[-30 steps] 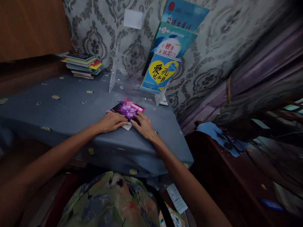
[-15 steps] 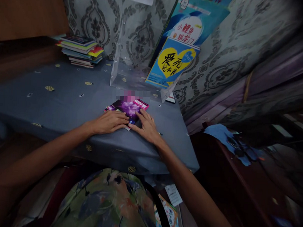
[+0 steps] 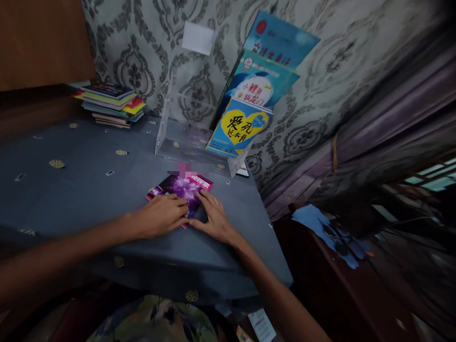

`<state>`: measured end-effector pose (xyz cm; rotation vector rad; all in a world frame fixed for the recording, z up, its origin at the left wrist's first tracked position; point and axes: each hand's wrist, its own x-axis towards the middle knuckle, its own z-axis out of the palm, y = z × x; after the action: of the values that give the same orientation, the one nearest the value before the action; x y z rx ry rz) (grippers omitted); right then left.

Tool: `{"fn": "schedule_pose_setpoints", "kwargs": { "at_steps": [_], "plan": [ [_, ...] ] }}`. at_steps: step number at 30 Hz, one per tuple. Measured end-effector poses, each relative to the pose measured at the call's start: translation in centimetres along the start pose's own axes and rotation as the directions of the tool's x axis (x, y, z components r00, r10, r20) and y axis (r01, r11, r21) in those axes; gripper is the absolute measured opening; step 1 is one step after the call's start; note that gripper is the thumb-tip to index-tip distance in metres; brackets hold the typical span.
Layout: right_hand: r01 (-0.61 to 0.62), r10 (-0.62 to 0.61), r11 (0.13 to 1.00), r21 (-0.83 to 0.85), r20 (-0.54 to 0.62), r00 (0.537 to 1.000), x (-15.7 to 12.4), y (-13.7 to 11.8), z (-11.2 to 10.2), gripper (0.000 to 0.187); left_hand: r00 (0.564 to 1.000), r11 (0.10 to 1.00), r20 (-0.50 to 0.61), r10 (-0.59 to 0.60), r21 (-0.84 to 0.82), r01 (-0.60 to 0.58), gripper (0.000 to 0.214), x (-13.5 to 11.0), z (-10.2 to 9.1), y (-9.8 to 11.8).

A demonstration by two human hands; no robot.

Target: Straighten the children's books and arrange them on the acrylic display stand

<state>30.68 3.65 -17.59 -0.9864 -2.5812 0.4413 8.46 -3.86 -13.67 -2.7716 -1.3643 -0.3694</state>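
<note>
A thin purple and pink booklet (image 3: pixel 181 185) lies flat on the grey-blue tablecloth (image 3: pixel 81 186) near the table's right end. My left hand (image 3: pixel 159 216) rests on the booklet's near edge with its fingers stretched out flat. My right hand (image 3: pixel 210 219) lies beside it, fingers spread flat over the booklet's near right corner. The fingertips of both hands almost meet. Neither hand grips anything.
A clear acrylic stand (image 3: pixel 184 139) at the back holds blue and yellow booklets (image 3: pixel 241 122) leaning on the patterned wall. A stack of colourful books (image 3: pixel 109 103) sits at the back left. Dark wooden furniture (image 3: pixel 340 279) with a blue cloth (image 3: pixel 316 221) stands right of the table.
Both hands stay flat on the booklet and have closed up slightly, now covering the white page edge. The camera view has tilted, so everything sits lower in the picture.
</note>
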Motion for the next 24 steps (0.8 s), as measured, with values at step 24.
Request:
{"fn": "schedule_pose_setpoints", "kwargs": {
  "at_steps": [24],
  "plan": [
    [-0.133,0.2,0.962,0.24,-0.279,0.939,3.0,3.4,-2.0,0.034,0.992,0.995,0.116,-0.048,0.087,0.038,0.032,1.5,-0.3,-1.7]
  ]
}}
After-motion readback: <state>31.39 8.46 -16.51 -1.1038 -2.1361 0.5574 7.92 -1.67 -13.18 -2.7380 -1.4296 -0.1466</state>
